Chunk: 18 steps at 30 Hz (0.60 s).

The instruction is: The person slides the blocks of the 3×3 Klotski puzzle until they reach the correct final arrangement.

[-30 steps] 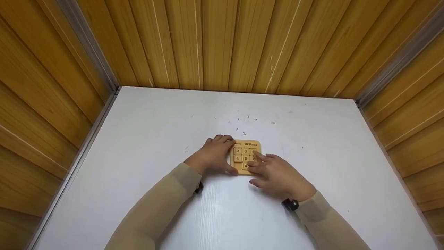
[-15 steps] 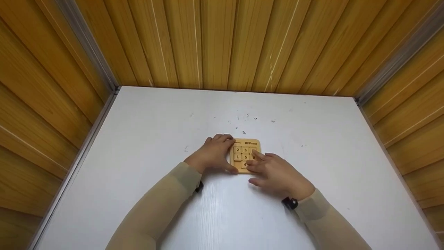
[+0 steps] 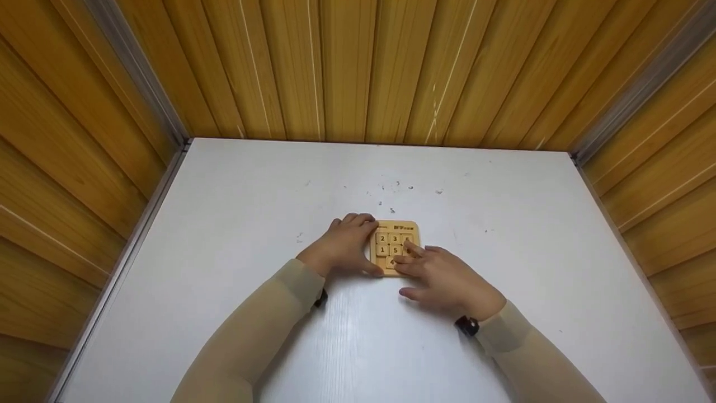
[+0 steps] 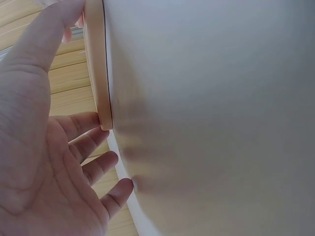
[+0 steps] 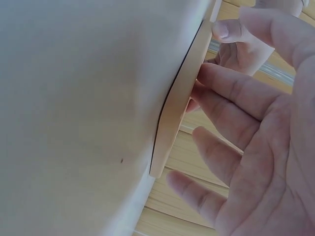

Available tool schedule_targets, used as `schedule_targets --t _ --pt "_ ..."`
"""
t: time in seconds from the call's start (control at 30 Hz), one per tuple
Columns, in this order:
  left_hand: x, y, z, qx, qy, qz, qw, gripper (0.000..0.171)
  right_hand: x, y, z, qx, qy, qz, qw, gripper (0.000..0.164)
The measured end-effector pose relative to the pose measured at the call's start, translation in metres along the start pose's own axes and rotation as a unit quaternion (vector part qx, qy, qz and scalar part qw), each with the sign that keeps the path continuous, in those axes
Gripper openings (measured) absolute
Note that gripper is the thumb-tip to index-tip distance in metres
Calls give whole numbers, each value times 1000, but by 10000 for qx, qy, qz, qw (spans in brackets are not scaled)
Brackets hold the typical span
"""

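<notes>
A wooden sliding number puzzle (image 3: pixel 404 223) lies flat on the white table. My left hand (image 3: pixel 345 246) holds its left side, thumb at the near corner and index finger at the far one; in the left wrist view both meet the puzzle's edge (image 4: pixel 97 64). Fingertips of my right hand (image 3: pixel 447 280) rest on the tiles from the right, fingers fairly straight, thumb off the board. One touches the 4 tile (image 3: pixel 390 263) in the near row; another covers part of the right column. Tiles 2, 3, 1 and 5 are readable. Left of the 4 tile is a bare slot.
The white table (image 3: pixel 251 190) carries small dark marks (image 3: pixel 392 210) beyond the puzzle. Wood-patterned panels (image 3: pixel 347 67) rise behind and at both sides, with metal posts at the back corners. A black strap device (image 3: pixel 467 326) sits at the right wrist.
The 4 tile has slid a little left under my right fingertip, off its line below the 5. My left hand keeps its hold. The whole view has shifted slightly.
</notes>
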<state>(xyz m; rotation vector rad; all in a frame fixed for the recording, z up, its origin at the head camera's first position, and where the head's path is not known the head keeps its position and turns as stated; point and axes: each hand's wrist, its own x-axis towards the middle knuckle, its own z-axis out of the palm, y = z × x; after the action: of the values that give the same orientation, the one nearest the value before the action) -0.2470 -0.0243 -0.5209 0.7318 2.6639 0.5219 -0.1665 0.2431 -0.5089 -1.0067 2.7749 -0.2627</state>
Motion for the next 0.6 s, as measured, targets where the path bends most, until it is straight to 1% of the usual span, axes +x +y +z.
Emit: schedule_targets --t 0.27,0.6 --pt "2 1 -5 -20 59 10 10000 124 5 -2 -3 6 166 -96 9998 59" --pt "-2 3 -3 -4 41 14 10000 124 7 -7 2 35 36 -200 9998 63"
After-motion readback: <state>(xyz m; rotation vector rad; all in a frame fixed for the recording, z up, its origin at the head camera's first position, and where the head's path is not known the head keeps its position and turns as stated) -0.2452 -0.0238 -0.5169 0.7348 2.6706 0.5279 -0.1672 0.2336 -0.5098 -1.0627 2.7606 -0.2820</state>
